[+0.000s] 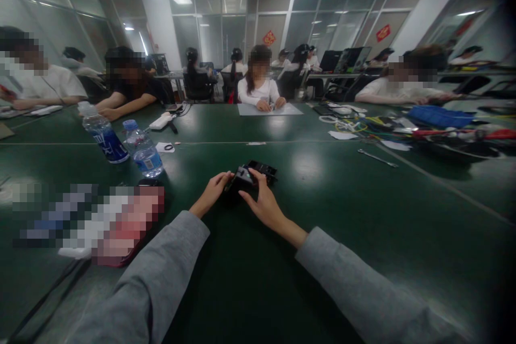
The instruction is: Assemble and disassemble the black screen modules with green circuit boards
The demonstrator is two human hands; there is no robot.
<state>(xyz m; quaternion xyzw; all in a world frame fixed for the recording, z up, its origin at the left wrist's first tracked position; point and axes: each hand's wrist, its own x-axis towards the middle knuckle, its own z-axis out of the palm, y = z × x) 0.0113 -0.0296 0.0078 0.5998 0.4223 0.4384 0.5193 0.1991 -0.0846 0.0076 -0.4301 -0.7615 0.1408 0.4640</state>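
Over the green tabletop, my left hand (215, 191) pinches the left edge of a small dark box-shaped device (244, 175) with a greyish upper face. Its exact kind is too small and dim to make out. My right hand (265, 201) is at the device's right side, thumb and forefinger spread apart, with the fingertips at or close to its upper edge. Just behind lies a black slotted part (264, 168), partly hidden by the device and the right fingers; whether the two are joined I cannot tell.
Two water bottles (104, 137) (144, 153) stand at the left, near a pink case (133, 226) and other blurred items. A wrench (378, 158) lies on the right, before a heap of cables (374, 123) and a blue bundle (441, 116). Several people sit around the table.
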